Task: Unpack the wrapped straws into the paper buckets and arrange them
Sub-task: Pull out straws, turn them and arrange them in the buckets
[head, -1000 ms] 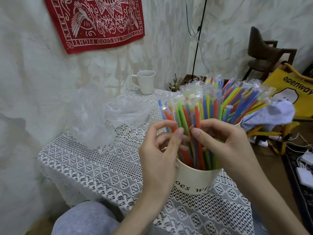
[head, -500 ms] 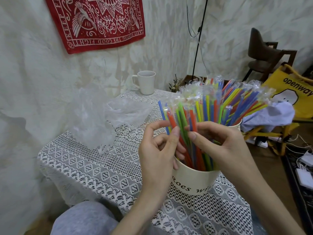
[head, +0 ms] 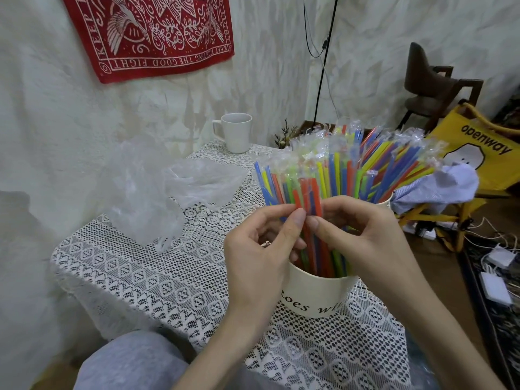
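The paper bucket [head: 315,299] shows only part of its lettering; the left hand [head: 261,257] covers the start. A second bucket's rim [head: 387,199] peeks from behind the straws [head: 337,175], perhaps alike. The banner [head: 157,32] is cut off above.

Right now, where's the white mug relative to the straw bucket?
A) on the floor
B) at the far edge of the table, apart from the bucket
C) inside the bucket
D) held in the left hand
B: the white mug stands at the table's far edge, well apart from the straw bucket.
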